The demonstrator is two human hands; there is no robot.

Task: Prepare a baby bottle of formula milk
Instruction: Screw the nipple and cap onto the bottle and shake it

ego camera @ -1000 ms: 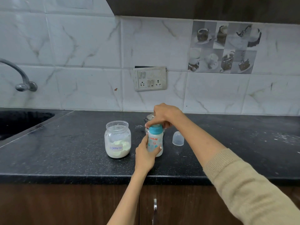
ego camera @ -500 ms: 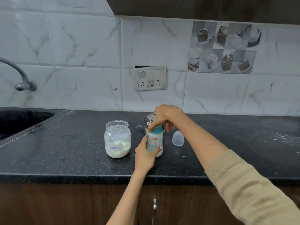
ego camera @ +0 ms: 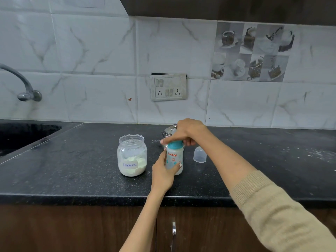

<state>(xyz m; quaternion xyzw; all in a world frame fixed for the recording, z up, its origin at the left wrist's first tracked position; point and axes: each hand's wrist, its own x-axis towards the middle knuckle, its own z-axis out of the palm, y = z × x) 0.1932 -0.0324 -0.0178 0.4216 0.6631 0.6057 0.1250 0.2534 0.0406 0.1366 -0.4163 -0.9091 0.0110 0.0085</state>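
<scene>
Because the right hand (ego camera: 187,132) sits on top of the baby bottle (ego camera: 174,159), the teat is hidden, and only a bit of the teal ring (ego camera: 174,144) peeks out under the curled fingers that grip it. Behind that hand a shiny steel pot (ego camera: 168,131) is mostly covered, so its shape is hard to tell. The left hand (ego camera: 163,172) wraps around the bottle's lower half and holds it standing on the black counter (ego camera: 72,160). Orange letters on the bottle say "LuvLap". Just to its left stands an open glass jar (ego camera: 131,155) of white powder with a small label that reads "Formula". To its right sits a clear cap (ego camera: 199,154), apart from the bottle.
</scene>
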